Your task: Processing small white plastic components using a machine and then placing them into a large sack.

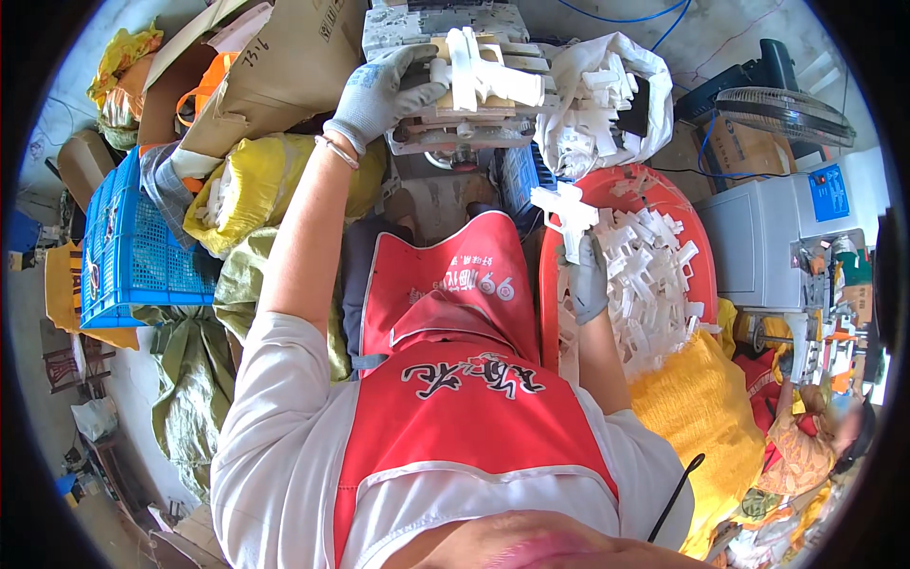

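Red apron (455, 417) filled the near middle of the view, and off to the far left sat a blue crate (128, 251) with yellow sacks (232, 194) beside it. Left hand (379, 95), gloved, was way out at the far end with fingers curled round a white plastic part (483, 71) on the machine's jig (464, 123), the part lying crosswise, left to right. Right hand (586, 280) was nearer, pinching another white piece (566, 209) upright just above the red basin (550, 284) of white parts (649, 275).
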